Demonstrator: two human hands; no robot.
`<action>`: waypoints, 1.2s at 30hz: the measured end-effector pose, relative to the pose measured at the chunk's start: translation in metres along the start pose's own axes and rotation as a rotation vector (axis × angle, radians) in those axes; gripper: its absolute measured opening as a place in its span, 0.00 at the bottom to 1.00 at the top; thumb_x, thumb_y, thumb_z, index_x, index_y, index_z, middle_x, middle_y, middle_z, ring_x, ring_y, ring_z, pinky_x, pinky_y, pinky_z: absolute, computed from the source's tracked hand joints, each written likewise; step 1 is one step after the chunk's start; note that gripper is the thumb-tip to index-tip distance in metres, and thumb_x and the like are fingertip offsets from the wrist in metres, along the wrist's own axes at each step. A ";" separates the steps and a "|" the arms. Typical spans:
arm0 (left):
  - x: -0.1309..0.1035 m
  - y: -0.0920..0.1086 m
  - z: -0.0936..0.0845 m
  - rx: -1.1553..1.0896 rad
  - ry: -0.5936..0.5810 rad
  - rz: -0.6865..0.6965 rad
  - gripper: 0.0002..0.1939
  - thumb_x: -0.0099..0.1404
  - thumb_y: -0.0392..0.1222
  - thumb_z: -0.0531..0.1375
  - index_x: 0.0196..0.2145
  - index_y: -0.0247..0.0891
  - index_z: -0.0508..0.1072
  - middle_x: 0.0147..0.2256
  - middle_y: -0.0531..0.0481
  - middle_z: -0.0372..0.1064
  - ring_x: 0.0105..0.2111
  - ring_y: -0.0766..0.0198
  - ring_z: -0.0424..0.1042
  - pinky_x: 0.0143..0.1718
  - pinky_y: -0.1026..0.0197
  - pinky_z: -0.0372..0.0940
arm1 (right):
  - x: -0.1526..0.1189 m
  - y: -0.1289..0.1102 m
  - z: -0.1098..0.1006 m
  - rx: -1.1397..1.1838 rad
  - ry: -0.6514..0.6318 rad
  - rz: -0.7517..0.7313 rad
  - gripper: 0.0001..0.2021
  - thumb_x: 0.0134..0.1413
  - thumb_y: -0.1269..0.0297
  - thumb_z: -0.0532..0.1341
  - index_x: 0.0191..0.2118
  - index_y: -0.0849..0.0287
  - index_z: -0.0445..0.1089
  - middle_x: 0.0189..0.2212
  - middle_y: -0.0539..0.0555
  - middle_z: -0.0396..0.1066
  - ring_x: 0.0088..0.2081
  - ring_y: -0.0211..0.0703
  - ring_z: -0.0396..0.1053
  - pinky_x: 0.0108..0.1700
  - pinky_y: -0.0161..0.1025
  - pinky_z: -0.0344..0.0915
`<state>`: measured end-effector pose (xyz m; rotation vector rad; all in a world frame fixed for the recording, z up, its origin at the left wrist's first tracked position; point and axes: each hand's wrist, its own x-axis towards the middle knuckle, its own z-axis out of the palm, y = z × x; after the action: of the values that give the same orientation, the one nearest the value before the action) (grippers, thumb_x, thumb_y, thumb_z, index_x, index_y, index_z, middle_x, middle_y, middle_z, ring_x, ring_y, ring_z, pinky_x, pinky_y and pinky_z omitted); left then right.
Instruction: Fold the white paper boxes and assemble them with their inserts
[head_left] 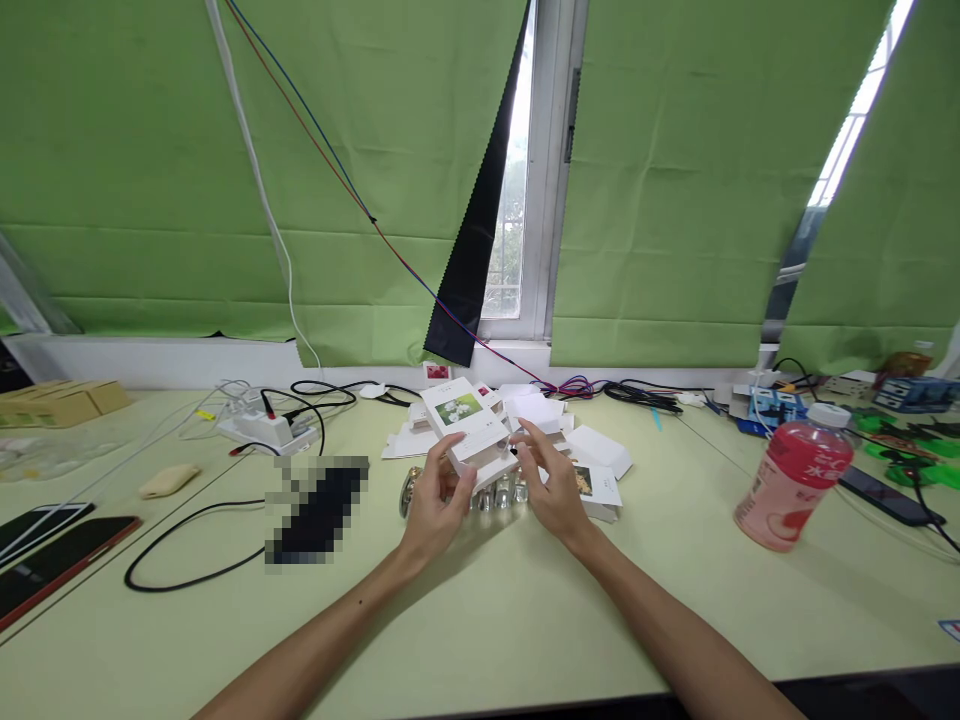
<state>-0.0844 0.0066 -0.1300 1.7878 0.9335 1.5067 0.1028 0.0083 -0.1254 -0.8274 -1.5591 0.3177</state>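
My left hand (442,487) is closed round the lower left end of a white cardboard box (469,415) with a picture of white flowers on green. The box is tilted and raised over the table. At its right end, the thumb and fingers of my right hand (551,478) are closed around something small with a dark spot, too small to name. Several clear, shiny glass items (502,492) stand below the box, partly hidden by my hands. A round gold and glass item (409,490) is beside my left hand. Another white box (598,488) with an orange flower picture lies right of my right hand.
More white boxes (600,450) lie piled behind my hands. A pink drink bottle (795,478) and a phone (891,495) are at right. At left are a power strip (262,428), cables, a blurred dark object (319,512), a cream case (169,480) and a red-edged phone (67,565).
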 end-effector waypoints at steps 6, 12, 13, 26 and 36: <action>-0.003 -0.001 0.000 0.012 -0.066 0.009 0.25 0.71 0.52 0.58 0.60 0.44 0.58 0.32 0.55 0.70 0.20 0.72 0.66 0.24 0.68 0.65 | 0.000 -0.004 -0.001 0.067 -0.091 0.041 0.22 0.70 0.61 0.51 0.65 0.58 0.61 0.41 0.55 0.76 0.33 0.40 0.75 0.34 0.35 0.73; -0.003 0.002 0.001 0.040 -0.057 0.028 0.25 0.70 0.52 0.58 0.60 0.43 0.59 0.36 0.50 0.74 0.23 0.70 0.69 0.27 0.66 0.67 | 0.000 -0.004 -0.001 0.094 -0.112 0.043 0.23 0.68 0.61 0.53 0.65 0.58 0.62 0.39 0.55 0.74 0.29 0.37 0.72 0.32 0.34 0.72; -0.002 0.002 0.000 0.054 -0.055 0.034 0.25 0.70 0.52 0.58 0.60 0.42 0.59 0.36 0.50 0.74 0.23 0.70 0.69 0.26 0.66 0.66 | 0.000 -0.004 -0.001 0.092 -0.112 0.041 0.23 0.67 0.62 0.54 0.65 0.58 0.62 0.40 0.55 0.74 0.29 0.37 0.72 0.33 0.35 0.73; -0.002 -0.001 0.005 0.288 -0.102 0.160 0.24 0.71 0.49 0.57 0.61 0.39 0.62 0.24 0.57 0.67 0.21 0.69 0.64 0.25 0.66 0.63 | 0.009 -0.004 0.008 0.095 -0.061 0.281 0.20 0.51 0.64 0.63 0.51 0.60 0.72 0.36 0.54 0.76 0.27 0.37 0.71 0.31 0.34 0.73; 0.000 0.000 0.005 0.439 -0.049 0.305 0.22 0.70 0.46 0.58 0.59 0.39 0.65 0.24 0.58 0.64 0.20 0.70 0.61 0.25 0.66 0.63 | 0.014 -0.004 0.009 -0.075 -0.033 0.190 0.10 0.53 0.65 0.57 0.36 0.60 0.75 0.24 0.49 0.71 0.23 0.37 0.67 0.25 0.32 0.66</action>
<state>-0.0795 0.0065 -0.1311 2.3588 1.0658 1.5106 0.0934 0.0173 -0.1139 -1.0363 -1.5334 0.4140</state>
